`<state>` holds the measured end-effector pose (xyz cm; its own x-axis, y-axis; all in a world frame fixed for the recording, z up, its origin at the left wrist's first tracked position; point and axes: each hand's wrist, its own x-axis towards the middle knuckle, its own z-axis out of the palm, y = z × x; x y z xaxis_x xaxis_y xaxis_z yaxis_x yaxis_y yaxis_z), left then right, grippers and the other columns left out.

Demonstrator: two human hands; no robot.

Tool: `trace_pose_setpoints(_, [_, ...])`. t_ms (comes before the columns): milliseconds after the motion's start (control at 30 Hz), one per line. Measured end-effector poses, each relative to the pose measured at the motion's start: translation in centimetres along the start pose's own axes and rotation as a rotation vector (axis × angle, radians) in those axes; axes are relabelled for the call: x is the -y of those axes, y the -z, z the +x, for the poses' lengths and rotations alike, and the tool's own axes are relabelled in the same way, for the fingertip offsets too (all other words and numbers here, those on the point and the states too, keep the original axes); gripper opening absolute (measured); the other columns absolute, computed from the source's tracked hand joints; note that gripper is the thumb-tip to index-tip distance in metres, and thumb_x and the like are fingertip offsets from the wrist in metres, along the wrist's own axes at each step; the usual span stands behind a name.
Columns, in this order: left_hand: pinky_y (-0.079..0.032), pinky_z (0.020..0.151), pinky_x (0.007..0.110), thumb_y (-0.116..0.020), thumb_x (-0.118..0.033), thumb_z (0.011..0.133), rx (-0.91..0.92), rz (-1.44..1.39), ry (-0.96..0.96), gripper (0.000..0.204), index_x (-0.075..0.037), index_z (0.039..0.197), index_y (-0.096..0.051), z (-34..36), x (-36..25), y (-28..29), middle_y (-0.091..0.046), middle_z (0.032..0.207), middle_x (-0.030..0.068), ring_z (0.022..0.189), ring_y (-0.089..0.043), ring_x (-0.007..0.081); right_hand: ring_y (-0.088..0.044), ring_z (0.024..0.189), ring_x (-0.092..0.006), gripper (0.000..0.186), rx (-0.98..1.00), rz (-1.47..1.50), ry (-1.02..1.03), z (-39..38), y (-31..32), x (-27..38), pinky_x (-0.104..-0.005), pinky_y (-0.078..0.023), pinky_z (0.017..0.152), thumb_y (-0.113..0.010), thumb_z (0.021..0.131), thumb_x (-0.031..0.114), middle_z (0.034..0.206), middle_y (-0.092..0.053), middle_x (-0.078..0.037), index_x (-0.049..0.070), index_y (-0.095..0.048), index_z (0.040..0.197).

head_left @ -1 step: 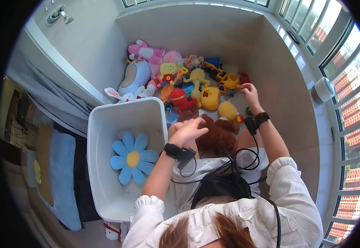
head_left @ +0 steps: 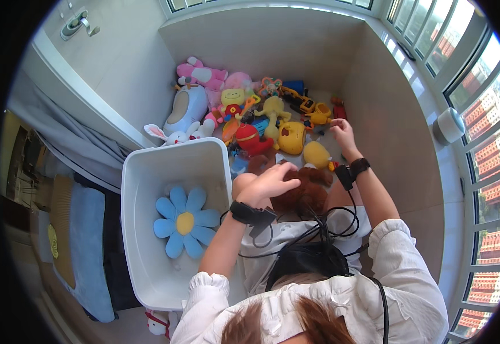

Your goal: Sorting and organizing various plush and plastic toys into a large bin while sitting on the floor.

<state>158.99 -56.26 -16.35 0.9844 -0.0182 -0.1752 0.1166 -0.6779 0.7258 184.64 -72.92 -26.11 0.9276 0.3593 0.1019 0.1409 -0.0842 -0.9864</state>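
Note:
Above a brown plush toy (head_left: 301, 192) between my knees, my left hand (head_left: 270, 180) hovers with fingers stretched and thumb apart, holding nothing visible. My right hand (head_left: 344, 137) is at the right side of the toy pile, fingers loosely bent and apart, with nothing visible in them. Nearest to it are a yellow toy vehicle (head_left: 319, 113), a red toy (head_left: 339, 108) and a yellow round plush (head_left: 316, 155). Left of these lie a yellow plush cushion with a face (head_left: 291, 137) and a red plush (head_left: 252, 140). A white bin (head_left: 141, 275) at my left holds a blue flower plush (head_left: 184, 222).
Pink plush toys (head_left: 204, 74), a pale blue plush (head_left: 186, 108) and a white rabbit plush (head_left: 172, 136) crowd the back left corner. Black cables (head_left: 319, 226) run across my lap. A grey-white cylinder device (head_left: 449, 125) stands on the window ledge at right.
My right hand has drawn slightly down, away from the yellow toy vehicle. My left hand has shifted a little right over the brown plush, its fingers more spread.

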Motion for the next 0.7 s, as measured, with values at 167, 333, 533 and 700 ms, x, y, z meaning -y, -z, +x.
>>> trace_pose_setpoints(167, [-0.040, 0.093, 0.033, -0.053, -0.031, 0.088, 0.144, -0.316, -0.324, 0.042, -0.006, 0.121, -0.045, 5.1, -8.2, 4.8, -0.052, 0.117, 0.0141, 0.111, -0.050, 0.0233, -0.054, 0.077, -0.0111, 0.021, 0.084, 0.054, -0.166, 0.4, -3.6, 0.7, -0.0230, -0.045, 0.067, -0.054, 0.077, 0.003, 0.087, -0.058, -0.004, 0.000, -0.055, 0.097])
trace_pose_setpoints(333, [-0.037, 0.096, 0.030, -0.050, -0.020, 0.091, 0.121, -0.905, -0.581, 0.037, -0.003, 0.122, -0.043, 12.4, -2.6, 7.2, -0.051, 0.117, 0.0076, 0.112, -0.048, 0.0161, -0.059, 0.077, -0.0128, 0.016, 0.189, 0.264, -0.072, 5.2, -4.3, 2.1, -0.0245, -0.050, 0.066, -0.048, 0.087, 0.008, 0.089, -0.061, -0.007, -0.001, -0.054, 0.098])
trace_pose_setpoints(533, [-0.039, 0.094, 0.038, -0.052, -0.035, 0.084, 0.212, 0.339, 0.364, 0.047, -0.006, 0.121, -0.047, 14.7, 7.7, 2.7, -0.056, 0.116, 0.0150, 0.109, -0.052, 0.0300, -0.061, 0.086, -0.0127, 0.026, 0.406, -0.078, -0.439, 14.2, -7.9, -4.0, -0.0261, -0.047, 0.079, -0.049, 0.084, 0.012, 0.092, -0.063, -0.007, 0.001, -0.058, 0.105])
trace_pose_setpoints(700, [-0.044, 0.088, 0.039, -0.050, -0.041, 0.083, 0.290, -0.261, -0.026, 0.049, -0.012, 0.122, -0.048, 16.3, 9.9, 1.8, -0.057, 0.111, 0.0160, 0.101, -0.056, 0.0318, -0.061, 0.086, -0.0140, 0.027, 0.536, -0.153, -0.492, 19.7, -13.8, -13.9, -0.0270, -0.047, 0.075, -0.047, 0.085, 0.014, 0.095, -0.064, -0.007, 0.000, -0.058, 0.105])
